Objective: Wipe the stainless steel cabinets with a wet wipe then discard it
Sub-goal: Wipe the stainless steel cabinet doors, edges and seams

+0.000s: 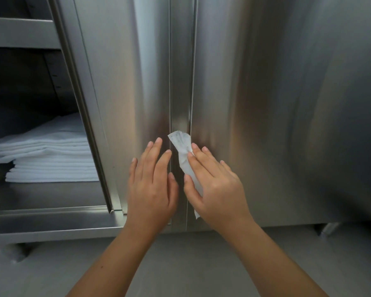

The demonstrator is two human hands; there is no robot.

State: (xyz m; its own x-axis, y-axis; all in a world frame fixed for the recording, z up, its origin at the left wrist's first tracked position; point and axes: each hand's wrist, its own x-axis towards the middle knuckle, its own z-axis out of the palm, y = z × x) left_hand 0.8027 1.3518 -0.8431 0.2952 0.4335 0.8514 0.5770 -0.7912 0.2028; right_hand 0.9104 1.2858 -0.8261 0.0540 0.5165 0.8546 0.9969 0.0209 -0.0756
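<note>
Wipe (181, 144) lies on the cabinet (287, 103) seam under your right hand (217, 185), fingers straight, pressing it; your left hand (151, 189) rests flat beside, holding nothing.

This looks like a commercial kitchen or the service room of a restaurant or hotel. Brushed stainless steel cabinets (287, 103) fill the view beyond the left grip (151, 185), standing on short metal legs (328, 229) over a plain grey floor (201, 264). Left of that grip, an open compartment holds stacked, folded white linens (49, 163) on a steel shelf (41, 196).
</note>
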